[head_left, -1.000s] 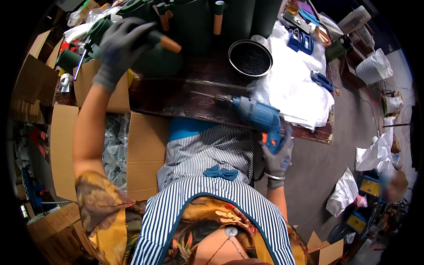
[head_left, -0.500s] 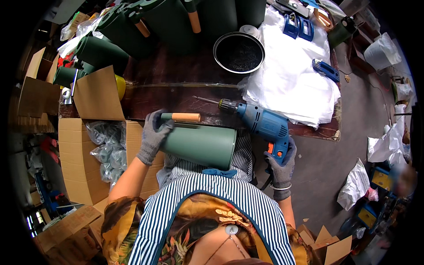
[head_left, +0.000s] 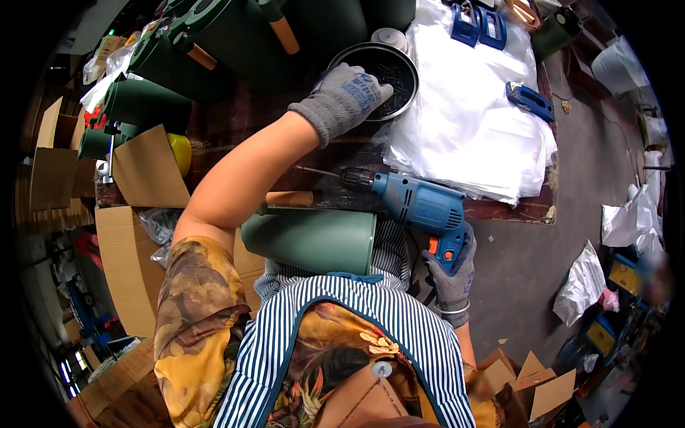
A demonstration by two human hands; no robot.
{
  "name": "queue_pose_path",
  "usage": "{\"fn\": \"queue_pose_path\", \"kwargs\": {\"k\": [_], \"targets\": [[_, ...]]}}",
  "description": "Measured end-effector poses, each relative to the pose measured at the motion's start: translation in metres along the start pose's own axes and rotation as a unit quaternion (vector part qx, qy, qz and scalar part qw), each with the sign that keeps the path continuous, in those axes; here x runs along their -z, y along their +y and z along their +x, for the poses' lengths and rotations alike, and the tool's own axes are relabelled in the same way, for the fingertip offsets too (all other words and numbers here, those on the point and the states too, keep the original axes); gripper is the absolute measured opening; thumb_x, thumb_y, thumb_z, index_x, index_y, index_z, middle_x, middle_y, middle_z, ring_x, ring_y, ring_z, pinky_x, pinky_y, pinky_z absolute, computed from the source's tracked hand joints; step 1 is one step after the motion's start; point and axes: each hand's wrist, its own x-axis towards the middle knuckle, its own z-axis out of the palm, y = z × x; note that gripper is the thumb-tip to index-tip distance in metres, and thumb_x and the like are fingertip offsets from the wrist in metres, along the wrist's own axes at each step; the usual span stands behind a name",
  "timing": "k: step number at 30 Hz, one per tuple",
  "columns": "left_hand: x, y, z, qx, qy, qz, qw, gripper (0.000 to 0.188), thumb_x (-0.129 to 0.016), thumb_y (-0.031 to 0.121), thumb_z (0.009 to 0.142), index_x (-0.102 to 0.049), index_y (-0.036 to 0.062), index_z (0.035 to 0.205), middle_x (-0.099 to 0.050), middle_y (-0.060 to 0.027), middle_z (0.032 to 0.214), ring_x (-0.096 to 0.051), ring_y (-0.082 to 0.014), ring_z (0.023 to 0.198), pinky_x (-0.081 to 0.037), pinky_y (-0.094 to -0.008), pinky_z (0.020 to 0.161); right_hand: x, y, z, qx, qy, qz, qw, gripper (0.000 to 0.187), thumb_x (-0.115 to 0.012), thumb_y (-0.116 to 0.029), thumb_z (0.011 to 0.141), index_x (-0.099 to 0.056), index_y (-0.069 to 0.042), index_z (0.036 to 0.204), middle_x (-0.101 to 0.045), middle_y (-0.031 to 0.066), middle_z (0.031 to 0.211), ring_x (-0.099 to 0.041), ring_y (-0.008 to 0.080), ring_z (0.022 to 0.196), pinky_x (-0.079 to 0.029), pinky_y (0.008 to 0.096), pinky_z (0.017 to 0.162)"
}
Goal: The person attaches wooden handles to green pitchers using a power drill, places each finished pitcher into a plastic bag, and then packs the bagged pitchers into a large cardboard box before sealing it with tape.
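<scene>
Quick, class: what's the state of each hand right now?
Left hand: over the bowl, grip cannot be told.
Right hand: closed, holding the blue drill.

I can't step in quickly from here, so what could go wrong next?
The green canister lies over the lap, unheld, so it might roll. The drill in the right hand points its bit leftward, near the left forearm in this view, and could scratch it. The left hand, reaching into the bowl, might drop small dark pieces.
</scene>
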Motion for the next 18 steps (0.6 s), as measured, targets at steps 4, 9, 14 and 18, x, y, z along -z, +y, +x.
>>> {"fn": "queue_pose_path", "kwargs": {"k": [4,9,14,18], "targets": [[0.002,0.004,0.010,0.005,-0.015,-0.009,1.000,0.027,-0.060,0.014,0.092,-0.061,0.0158,0.119,-0.070,-0.0066,0.104,-0.069,-0.0269,0.099,-0.055,-0.0397,0.086,0.001,-0.001,0.002,0.002,-0.001,-0.020,1.000,0.091,-0.088,-0.018,0.073,-0.037,0.000,0.147,-0.054,0.0181,0.135,-0.058,0.0267,0.120,-0.049,0.0369,0.100],[-0.026,-0.020,-0.033,0.089,0.185,-0.358,0.911,0.047,-0.068,0.004,0.087,-0.062,0.0160,0.132,-0.067,-0.0084,0.116,-0.065,-0.0241,0.109,-0.052,-0.0334,0.096,-0.001,0.001,0.001,0.010,-0.001,-0.015,1.000,0.091,-0.088,-0.018,0.073,-0.038,0.000,0.146,-0.054,0.0174,0.135,-0.058,0.0262,0.120,-0.049,0.0365,0.100],[-0.058,-0.021,-0.102,0.257,0.217,-0.805,0.488,0.028,-0.059,0.009,0.100,-0.066,0.0057,0.127,-0.068,-0.0008,0.111,-0.062,-0.0117,0.097,-0.052,-0.0256,0.087,-0.008,0.003,-0.011,-0.045,0.010,0.054,0.997,0.090,-0.088,-0.016,0.073,-0.038,0.000,0.146,-0.054,0.0147,0.133,-0.056,0.0227,0.119,-0.047,0.0346,0.100],[-0.090,-0.024,-0.148,0.392,0.086,-0.746,0.531,0.023,-0.063,0.019,0.100,-0.069,0.0034,0.116,-0.071,-0.0049,0.102,-0.064,-0.0096,0.083,-0.054,-0.0242,0.075,-0.013,0.008,-0.015,-0.071,0.012,0.083,0.994,0.090,-0.089,-0.015,0.073,-0.038,0.001,0.145,-0.052,0.0138,0.134,-0.055,0.0212,0.119,-0.046,0.0335,0.101]]}}
